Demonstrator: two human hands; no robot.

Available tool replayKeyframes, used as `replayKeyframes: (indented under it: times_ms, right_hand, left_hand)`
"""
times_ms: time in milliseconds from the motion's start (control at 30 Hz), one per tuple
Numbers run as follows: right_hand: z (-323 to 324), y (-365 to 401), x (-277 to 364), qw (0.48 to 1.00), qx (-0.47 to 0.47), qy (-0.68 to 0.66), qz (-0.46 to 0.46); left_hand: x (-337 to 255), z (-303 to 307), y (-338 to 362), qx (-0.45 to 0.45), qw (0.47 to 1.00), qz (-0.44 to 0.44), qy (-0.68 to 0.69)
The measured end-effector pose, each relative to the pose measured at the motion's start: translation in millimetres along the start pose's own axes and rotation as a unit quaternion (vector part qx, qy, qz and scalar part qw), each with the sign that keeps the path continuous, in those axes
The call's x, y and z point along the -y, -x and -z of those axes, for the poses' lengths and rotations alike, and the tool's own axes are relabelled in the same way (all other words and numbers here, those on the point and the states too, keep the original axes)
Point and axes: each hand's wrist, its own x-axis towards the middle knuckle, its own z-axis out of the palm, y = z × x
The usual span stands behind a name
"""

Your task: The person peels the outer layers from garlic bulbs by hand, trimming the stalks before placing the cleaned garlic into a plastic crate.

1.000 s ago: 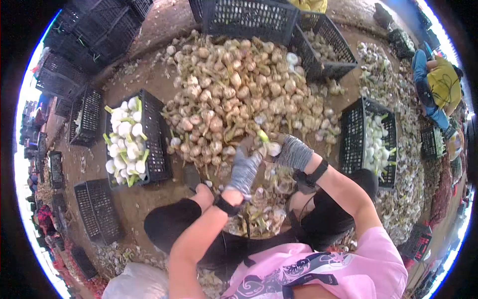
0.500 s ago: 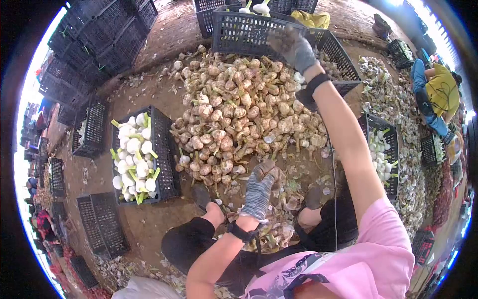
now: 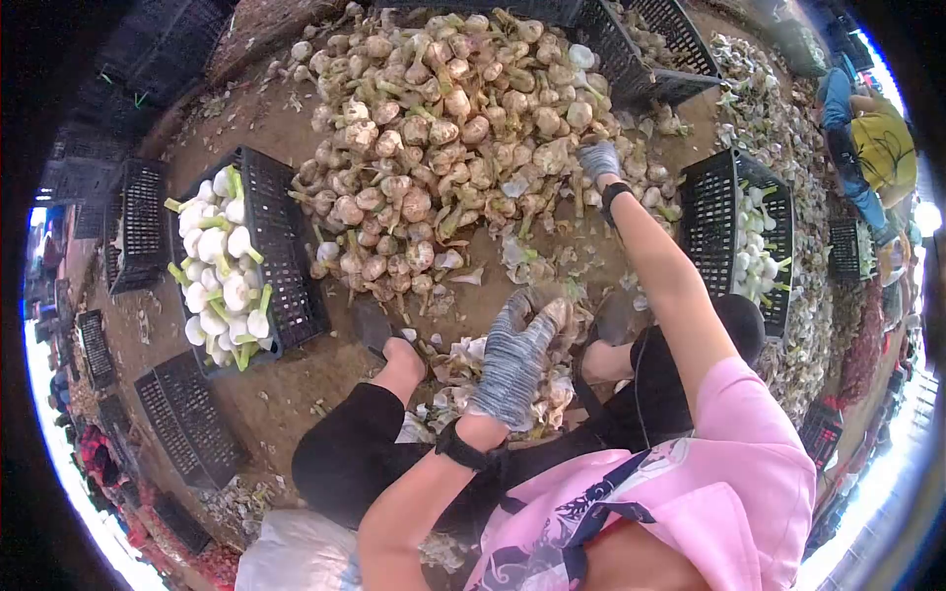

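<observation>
My left hand (image 3: 519, 355), in a grey glove with dirty fingertips, is above the peelings (image 3: 463, 379) between my feet. Its fingers are curled, and whatever they may hold cannot be made out. At the right edge of a large heap of unpeeled garlic (image 3: 424, 148), my right hand (image 3: 597, 160) touches or nearly touches the bulbs; its fingertips are blurred. White, cleaned garlic with short green stems (image 3: 222, 276) fills a black crate (image 3: 296, 286) on the left. Another black crate (image 3: 709, 202) on the right also holds white garlic (image 3: 754, 246).
Behind the heap on the right stands a black crate (image 3: 680, 84) with garlic inside. An empty-looking black crate (image 3: 192, 419) lies at lower left, near a white sack (image 3: 301, 552). Peelings cover the ground at right, where another person (image 3: 877, 148) sits. Stacked crates stand at upper left.
My right hand has come down from the far crate to the heap's right edge. The view has tilted downward, and my left hand remains above the peelings.
</observation>
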Motion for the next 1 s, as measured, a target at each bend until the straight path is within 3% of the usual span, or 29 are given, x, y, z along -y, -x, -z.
replayKeyframes:
  times_ms: [67, 100, 167, 200, 267, 367, 400, 433, 500, 567, 667, 733, 800, 833, 900, 933, 967, 1000]
  right_hand:
    - [2.6, 32.0, 26.5, 0.983, -0.015, 0.09, 0.157]
    - [13.0, 55.2, 56.9, 0.974, 0.011, 0.156, 0.163]
    - [-5.0, 55.6, 63.7, 0.918, 0.107, 0.272, 0.268]
    - [-19.9, 51.9, 58.5, 0.918, 0.109, 0.269, 0.27]
    - [-49.5, 52.0, 44.2, 0.874, -0.019, 0.358, 0.328]
    - [-62.0, 47.9, 33.2, 0.905, 0.018, 0.337, 0.26]
    - [-50.0, 55.7, 38.1, 0.871, 0.114, 0.426, 0.217]
    - [-38.4, 71.3, 39.1, 0.911, 0.092, 0.339, 0.216]
    - [-19.9, 78.7, 37.5, 0.874, 0.122, 0.371, 0.29]
    - [7.0, 96.4, 40.8, 0.884, 0.136, 0.342, 0.289]
    - [36.1, 118.7, 51.7, 0.914, 0.181, 0.257, 0.255]
    - [74.1, 169.9, 80.0, 0.925, 0.147, 0.094, 0.338]
    - [98.3, 207.6, 97.4, 0.921, 0.145, 0.078, 0.354]
    - [106.0, 224.1, 98.7, 0.92, 0.148, 0.074, 0.356]
    - [128.9, 258.6, 107.4, 0.887, 0.099, 0.045, 0.448]
    - [144.0, 273.6, 113.6, 0.886, 0.098, 0.041, 0.451]
    - [161.0, 287.3, 120.6, 0.886, 0.2, -0.106, 0.405]
    - [174.4, 294.6, 126.1, 0.856, 0.295, -0.248, 0.345]
  left_hand:
    - [-1.8, -0.2, -0.7, -0.009, 1.0, 0.01, 0.002]
    - [-1.8, 0.8, -1.5, -0.017, 1.0, 0.017, 0.004]
    - [-0.5, 3.7, -2.9, -0.016, 0.999, 0.025, 0.013]
    - [-0.4, 4.9, -4.7, -0.011, 0.999, 0.031, 0.023]
    - [-2.3, 2.7, -4.7, -0.027, 0.999, 0.031, 0.013]
    - [0.4, 5.0, -6.3, -0.037, 0.999, 0.029, 0.001]
    - [2.3, 6.7, -6.9, -0.032, 0.999, 0.029, -0.001]
    - [2.8, 8.1, -7.9, -0.032, 0.999, 0.026, 0.002]
    - [3.8, 11.4, -10.4, -0.037, 0.999, 0.019, -0.001]
    - [7.5, 13.4, -15.6, -0.037, 0.999, -0.001, 0.015]
    - [10.5, 17.6, -27.5, -0.112, 0.993, -0.048, 0.007]
    - [10.5, 16.4, -34.4, -0.128, 0.989, -0.069, 0.019]
    - [13.3, 14.7, -40.5, -0.15, 0.984, -0.088, 0.028]
    - [15.4, 14.1, -44.4, -0.111, 0.988, -0.08, 0.073]
    - [13.0, 14.0, -50.7, -0.074, 0.988, -0.079, 0.113]
    - [11.1, 12.6, -53.4, -0.012, 0.984, -0.127, 0.121]
    - [11.1, 12.2, -55.6, 0.052, 0.975, -0.173, 0.128]
    - [12.6, 16.2, -56.9, 0.034, 0.975, -0.183, 0.125]
